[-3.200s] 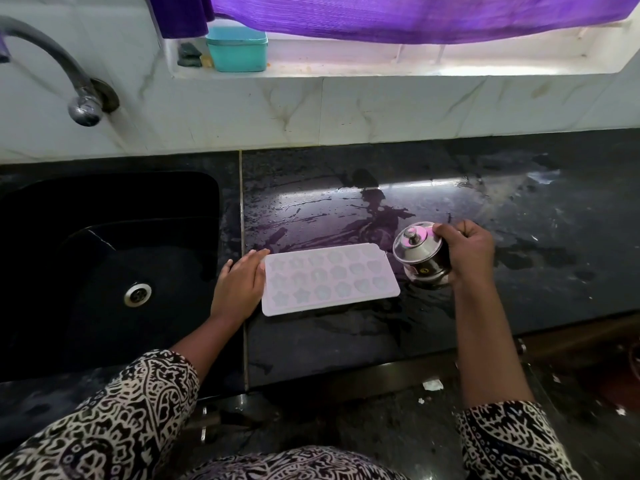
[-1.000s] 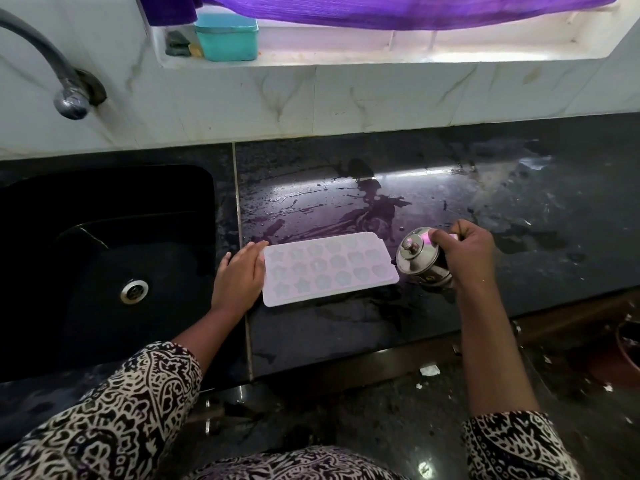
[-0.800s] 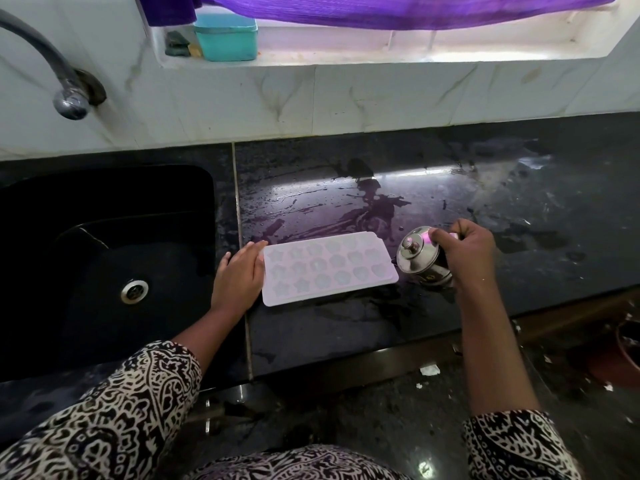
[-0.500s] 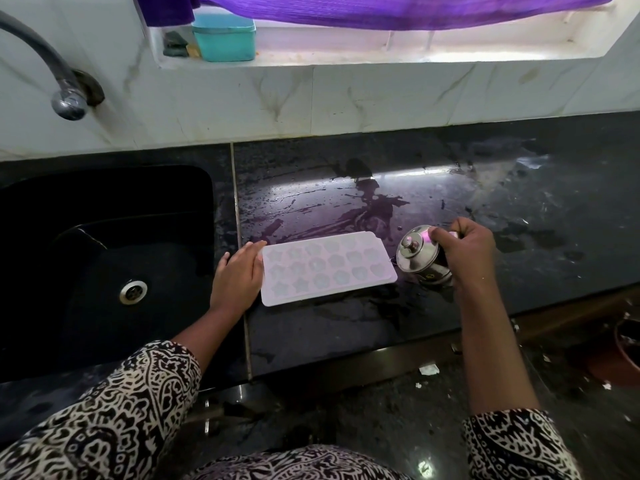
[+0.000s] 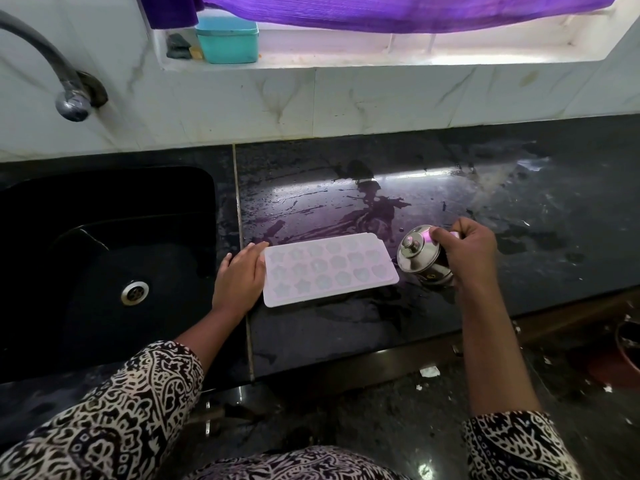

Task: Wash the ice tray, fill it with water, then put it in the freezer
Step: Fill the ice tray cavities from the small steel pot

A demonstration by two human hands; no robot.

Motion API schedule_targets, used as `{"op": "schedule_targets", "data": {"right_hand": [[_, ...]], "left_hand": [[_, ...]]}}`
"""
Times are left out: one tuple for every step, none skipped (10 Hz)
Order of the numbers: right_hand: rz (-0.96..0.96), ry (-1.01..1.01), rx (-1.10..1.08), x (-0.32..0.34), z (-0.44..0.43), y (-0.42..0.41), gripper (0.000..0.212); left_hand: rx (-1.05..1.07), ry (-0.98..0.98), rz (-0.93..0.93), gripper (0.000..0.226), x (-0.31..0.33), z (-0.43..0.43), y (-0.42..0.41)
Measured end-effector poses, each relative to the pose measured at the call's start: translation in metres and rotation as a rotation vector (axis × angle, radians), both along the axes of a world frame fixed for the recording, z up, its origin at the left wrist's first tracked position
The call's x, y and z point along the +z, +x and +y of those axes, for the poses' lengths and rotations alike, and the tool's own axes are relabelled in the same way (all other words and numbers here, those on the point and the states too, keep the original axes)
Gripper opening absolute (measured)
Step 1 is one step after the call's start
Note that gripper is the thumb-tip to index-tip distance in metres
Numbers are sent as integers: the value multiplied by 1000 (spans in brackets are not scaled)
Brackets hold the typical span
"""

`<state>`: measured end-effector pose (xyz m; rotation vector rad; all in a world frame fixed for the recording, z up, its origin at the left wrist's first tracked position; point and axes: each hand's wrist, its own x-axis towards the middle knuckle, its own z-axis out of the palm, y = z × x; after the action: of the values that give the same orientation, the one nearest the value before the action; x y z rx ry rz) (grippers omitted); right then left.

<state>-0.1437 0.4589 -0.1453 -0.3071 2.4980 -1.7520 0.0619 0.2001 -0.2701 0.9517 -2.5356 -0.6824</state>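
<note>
A pale lilac ice tray [image 5: 329, 268] with several star and heart moulds lies flat on the wet black counter [image 5: 381, 334], just right of the sink. My left hand [image 5: 240, 282] rests against the tray's left end with straight fingers. My right hand [image 5: 465, 252] grips a small steel pot [image 5: 420, 256] with a knobbed lid, tilted toward the tray's right end, its lid close to the tray's edge.
A black sink [image 5: 104, 258] with a round drain lies at the left, under a curved tap [image 5: 71, 105]. A teal box [image 5: 227, 39] sits on the window sill below a purple curtain [image 5: 381, 12]. Water streaks cover the counter behind the tray.
The steel pot has tipped a little further toward the tray's right end. My left hand and the tray have stayed put.
</note>
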Motion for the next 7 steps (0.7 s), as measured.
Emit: {"op": "schedule_targets", "data": {"right_hand": [[-3, -15, -5, 1, -1, 0, 34], [-50, -64, -23, 1, 0, -2, 37], [-132, -141, -25, -1, -2, -4, 40], [-139, -133, -11, -2, -5, -2, 40], [-111, -107, 25, 0, -10, 4, 41], [-60, -61, 62, 1, -16, 9, 40], [-19, -54, 103, 1, -18, 10, 40]], "left_hand": [[-2, -1, 1, 38, 0, 0, 0], [-2, -2, -4, 38, 0, 0, 0], [1, 0, -6, 39, 1, 0, 0], [0, 1, -10, 39, 1, 0, 0], [0, 0, -10, 39, 0, 0, 0], [1, -2, -10, 39, 0, 0, 1], [2, -3, -5, 39, 1, 1, 0]]}}
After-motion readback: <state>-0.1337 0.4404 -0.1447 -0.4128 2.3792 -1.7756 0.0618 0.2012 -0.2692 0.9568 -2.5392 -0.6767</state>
